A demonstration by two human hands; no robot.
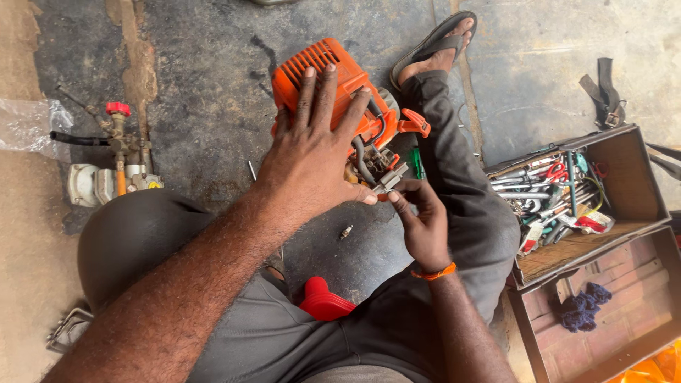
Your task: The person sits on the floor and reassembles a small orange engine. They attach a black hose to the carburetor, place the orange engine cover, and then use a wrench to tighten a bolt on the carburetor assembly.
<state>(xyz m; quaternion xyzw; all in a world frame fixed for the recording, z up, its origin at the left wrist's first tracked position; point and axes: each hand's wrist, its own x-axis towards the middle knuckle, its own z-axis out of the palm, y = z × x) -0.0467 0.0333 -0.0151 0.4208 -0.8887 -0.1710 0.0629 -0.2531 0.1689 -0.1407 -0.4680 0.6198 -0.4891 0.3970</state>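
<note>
An orange small engine (340, 78) with black hoses and a metal carburettor part (379, 170) lies on the concrete floor between my legs. My left hand (312, 152) is spread flat over its orange housing, fingers apart, pressing on it. My right hand (422, 220), with an orange band at the wrist, pinches a small metal part at the engine's lower right side. A small spark plug (346, 231) lies on the floor just below the engine.
An open wooden toolbox (638, 213) full of wrenches and screwdrivers stands at the right, a blue rag (582, 308) in its lid. A pump part with a red cap (117, 152) sits at the left. A red object (323, 301) lies near my lap.
</note>
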